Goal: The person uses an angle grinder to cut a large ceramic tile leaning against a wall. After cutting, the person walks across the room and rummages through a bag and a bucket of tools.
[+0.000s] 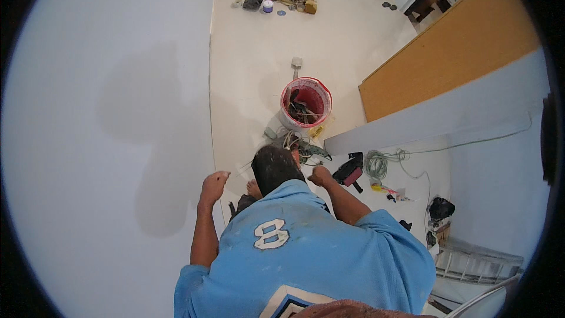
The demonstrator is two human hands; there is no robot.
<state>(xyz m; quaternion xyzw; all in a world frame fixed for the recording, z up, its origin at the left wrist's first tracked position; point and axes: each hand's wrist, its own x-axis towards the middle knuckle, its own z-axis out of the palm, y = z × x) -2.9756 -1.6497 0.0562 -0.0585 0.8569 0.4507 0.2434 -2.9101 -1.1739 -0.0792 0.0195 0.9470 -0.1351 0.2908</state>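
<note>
Head view, from above – a co-worker in a blue shirt [318, 241] is seen crouched beside a white wall [106, 141]. The co-worker's left hand [213, 181] is raised close to the wall and the co-worker's right hand [321, 175] is level with it, across the head. Both are closed into fists; what is gripped cannot be told. A tangle of cables [303, 147] lies on the floor just beyond the right fist – the nearer hand – with a red bucket [306, 103] farther on. The wearer's own hands are not seen.
</note>
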